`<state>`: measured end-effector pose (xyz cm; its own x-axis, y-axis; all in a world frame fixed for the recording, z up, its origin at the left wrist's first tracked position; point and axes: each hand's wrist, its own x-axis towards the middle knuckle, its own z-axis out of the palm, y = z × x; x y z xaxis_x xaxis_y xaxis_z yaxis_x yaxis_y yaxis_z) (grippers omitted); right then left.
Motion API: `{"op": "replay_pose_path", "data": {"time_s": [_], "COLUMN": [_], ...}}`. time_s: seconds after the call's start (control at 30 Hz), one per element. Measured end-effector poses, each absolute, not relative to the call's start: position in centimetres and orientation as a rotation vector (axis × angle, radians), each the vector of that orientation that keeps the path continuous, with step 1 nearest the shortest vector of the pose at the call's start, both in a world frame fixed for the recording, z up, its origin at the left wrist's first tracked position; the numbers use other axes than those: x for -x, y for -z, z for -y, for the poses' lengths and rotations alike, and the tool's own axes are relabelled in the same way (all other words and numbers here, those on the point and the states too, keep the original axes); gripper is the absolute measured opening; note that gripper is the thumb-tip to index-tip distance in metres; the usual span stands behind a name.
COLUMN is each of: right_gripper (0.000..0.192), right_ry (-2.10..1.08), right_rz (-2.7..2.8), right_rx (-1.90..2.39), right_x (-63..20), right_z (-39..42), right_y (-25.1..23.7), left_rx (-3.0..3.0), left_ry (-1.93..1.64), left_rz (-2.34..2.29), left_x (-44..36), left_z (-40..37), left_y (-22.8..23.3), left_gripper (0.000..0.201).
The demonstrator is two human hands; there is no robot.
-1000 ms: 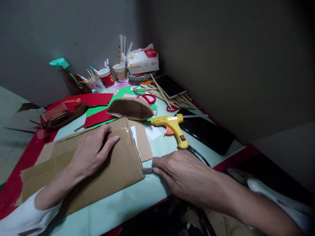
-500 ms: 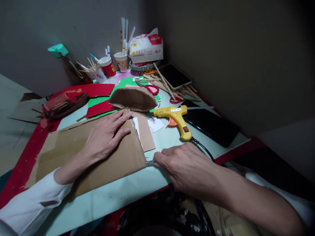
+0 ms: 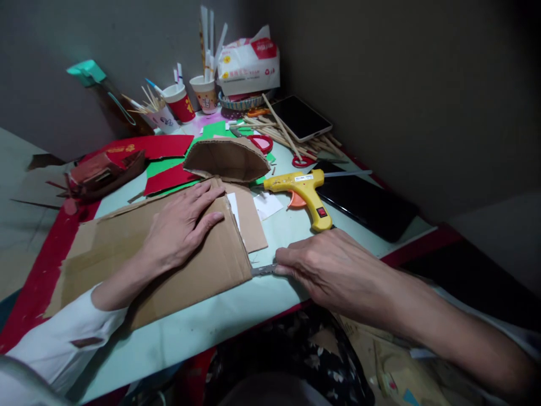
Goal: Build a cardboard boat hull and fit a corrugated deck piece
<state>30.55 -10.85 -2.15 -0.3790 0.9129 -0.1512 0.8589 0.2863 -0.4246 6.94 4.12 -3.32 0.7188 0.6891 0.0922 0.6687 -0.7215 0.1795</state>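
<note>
Right hand (image 3: 333, 270) fingers grip knife (image 3: 262, 270) — blade flat, pointing left at cardboard (image 3: 177, 270); left hand (image 3: 180, 225) splayed flat.

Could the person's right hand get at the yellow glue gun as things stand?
Probably yes. The glue gun lies on the table just beyond the right hand, with nothing between them. But that hand holds a knife at the cardboard's edge, so it would have to set that down first.

A yellow glue gun (image 3: 305, 192) lies on the counter (image 3: 211, 332) beside a black tablet (image 3: 367, 204). Behind it sit red-handled scissors (image 3: 258, 142), wooden sticks (image 3: 291, 141), a phone (image 3: 301, 117), paper cups (image 3: 181, 102), a tissue pack (image 3: 248, 61), and red and green paper sheets (image 3: 163, 169).
</note>
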Motion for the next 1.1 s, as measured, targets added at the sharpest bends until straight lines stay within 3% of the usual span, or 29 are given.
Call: {"op": "replay_pose_path", "data": {"time_s": [0.23, 0.7, 1.1], "right_gripper": [0.022, 0.026, 0.026], "right_ry": [-0.580, -0.923, -1.007], "right_rz": [2.432, 2.371, 2.330], "right_rx": [1.642, 1.674, 1.687], "right_x": [-30.3, -32.2, -32.6], "right_z": [11.4, 11.7, 10.9], "right_y": [2.5, 1.2, 1.0], "left_rx": [-2.813, -2.791, -2.787], "left_ry": [-0.144, -0.145, -0.183], "left_rz": [-1.154, -1.176, -1.169], "left_x": [-7.2, -7.2, -7.2], "left_z": [-3.9, -4.0, -4.0], "left_y": [3.5, 3.4, 3.4], "left_gripper": [0.068, 0.067, 0.069]}}
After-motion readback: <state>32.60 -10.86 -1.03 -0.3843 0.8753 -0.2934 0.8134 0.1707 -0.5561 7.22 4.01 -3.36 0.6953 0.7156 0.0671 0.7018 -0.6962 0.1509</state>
